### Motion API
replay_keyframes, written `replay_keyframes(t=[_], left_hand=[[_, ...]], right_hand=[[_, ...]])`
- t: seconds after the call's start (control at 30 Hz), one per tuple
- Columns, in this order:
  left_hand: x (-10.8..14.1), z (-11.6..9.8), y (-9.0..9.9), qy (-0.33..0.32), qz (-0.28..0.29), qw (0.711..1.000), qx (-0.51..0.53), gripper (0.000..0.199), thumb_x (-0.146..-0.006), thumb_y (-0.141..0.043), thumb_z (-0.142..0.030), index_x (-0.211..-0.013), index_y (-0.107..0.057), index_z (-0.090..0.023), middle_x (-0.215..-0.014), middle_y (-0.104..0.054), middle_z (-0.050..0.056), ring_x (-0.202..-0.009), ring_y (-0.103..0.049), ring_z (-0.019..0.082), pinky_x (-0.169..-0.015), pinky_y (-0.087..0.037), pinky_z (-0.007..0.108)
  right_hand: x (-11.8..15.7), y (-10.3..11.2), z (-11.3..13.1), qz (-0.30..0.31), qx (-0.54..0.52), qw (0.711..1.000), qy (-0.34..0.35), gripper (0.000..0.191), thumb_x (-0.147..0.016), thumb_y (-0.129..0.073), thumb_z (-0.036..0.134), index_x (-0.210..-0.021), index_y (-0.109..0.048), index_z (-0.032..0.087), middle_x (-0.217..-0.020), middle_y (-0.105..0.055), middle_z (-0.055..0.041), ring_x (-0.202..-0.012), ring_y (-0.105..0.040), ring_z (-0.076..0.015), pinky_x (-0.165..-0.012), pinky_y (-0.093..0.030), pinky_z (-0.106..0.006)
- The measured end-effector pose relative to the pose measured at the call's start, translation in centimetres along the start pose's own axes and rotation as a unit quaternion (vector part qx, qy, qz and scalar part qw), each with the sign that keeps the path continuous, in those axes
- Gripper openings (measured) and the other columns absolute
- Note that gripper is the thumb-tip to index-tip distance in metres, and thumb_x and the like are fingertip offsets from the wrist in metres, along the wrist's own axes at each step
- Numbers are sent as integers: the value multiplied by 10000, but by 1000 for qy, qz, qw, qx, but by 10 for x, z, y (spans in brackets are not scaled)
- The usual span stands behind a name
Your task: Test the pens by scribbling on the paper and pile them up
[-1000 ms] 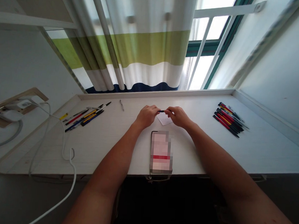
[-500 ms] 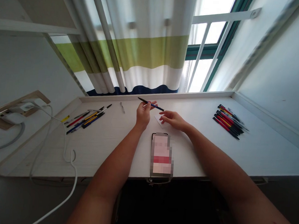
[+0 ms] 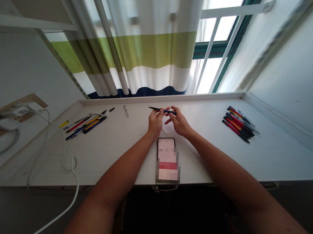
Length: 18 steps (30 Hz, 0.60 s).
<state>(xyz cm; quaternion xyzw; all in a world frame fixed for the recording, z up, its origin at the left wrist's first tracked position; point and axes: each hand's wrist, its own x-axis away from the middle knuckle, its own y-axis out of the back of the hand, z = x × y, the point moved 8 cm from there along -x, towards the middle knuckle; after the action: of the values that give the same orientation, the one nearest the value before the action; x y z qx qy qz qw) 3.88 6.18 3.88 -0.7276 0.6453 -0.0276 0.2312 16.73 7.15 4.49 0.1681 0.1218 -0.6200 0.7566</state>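
Observation:
A slim dark pen (image 3: 153, 108) with a blue section is held up over the middle of the desk, lying nearly level. My left hand (image 3: 155, 123) pinches it near its middle between thumb and fingers. At the pen's right end, the fingers of my right hand (image 3: 181, 122) close around it, partly hiding that end. Under my right hand lies a small white piece of paper (image 3: 168, 129) on the desktop. Closer to me, a phone (image 3: 167, 156) lies face up with its screen lit and partly blurred out.
Several mixed pens (image 3: 88, 123) lie loosely on the left of the white desk (image 3: 123, 143). One light pen (image 3: 126, 111) lies apart near the back edge. A pile of red, black and yellow pens (image 3: 239, 125) is at right. A white cable (image 3: 75, 182) crosses the left side.
My right hand has moved up to the pen's right end and closed on it. My left hand has shifted slightly right, and the pen has become more level.

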Motion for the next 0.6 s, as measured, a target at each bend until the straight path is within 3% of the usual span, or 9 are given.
replay_keyframes(t=[0.2, 0.33, 0.43, 0.5, 0.6], left_hand=[[-2, 2, 1, 33, 24, 996, -76, 351, -1018, -583, -513, -1046, -728, -195, -1342, -734, 115, -1367, -614, 255, -1177, -431, 483], [2, 3, -3, 35, 93, 972, -212, 496, -1017, -524, -599, -1027, -786, -178, -1240, -774, 133, -1262, -670, 309, -1113, -482, 494], [4, -3, -3, -39, 133, 917, -375, 394, -977, -613, -535, -1050, -795, -193, -1220, -779, 123, -1281, -651, 334, -1152, -442, 523], [5, 0, -3, -73, 167, 860, -476, 314, -956, -648, -443, -1101, -784, -199, -1271, -761, 127, -1312, -629, 338, -1185, -405, 534], [2, 12, 2, -77, 202, 799, -562, 322, -923, -663, -356, -1185, -752, -191, -1368, -712, 150, -1333, -614, 341, -1200, -384, 541]], right_hand=[[-3, 11, 15, -18, -99, 995, -12, 550, -827, -720, 710, -1140, -642, 264, -956, -725, -32, -904, -720, -210, -898, -611, -413], [-13, 45, 8, -132, -118, 984, -26, 510, -922, -541, 776, -960, -618, 273, -973, -715, -49, -988, -712, -208, -842, -615, -371], [-20, 85, 2, -200, -142, 969, -23, 552, -948, -421, 813, -845, -529, 281, -718, -613, -7, -699, -670, -181, -598, -572, -327], [-24, 103, -1, -194, -155, 968, -36, 585, -920, -447, 834, -736, -472, 279, -527, -434, 41, -465, -495, -151, -418, -434, -292], [-24, 114, -3, -179, -196, 962, -66, 611, -914, -470, 799, -602, -383, 281, -424, -242, 72, -356, -259, -120, -317, -235, -287]])
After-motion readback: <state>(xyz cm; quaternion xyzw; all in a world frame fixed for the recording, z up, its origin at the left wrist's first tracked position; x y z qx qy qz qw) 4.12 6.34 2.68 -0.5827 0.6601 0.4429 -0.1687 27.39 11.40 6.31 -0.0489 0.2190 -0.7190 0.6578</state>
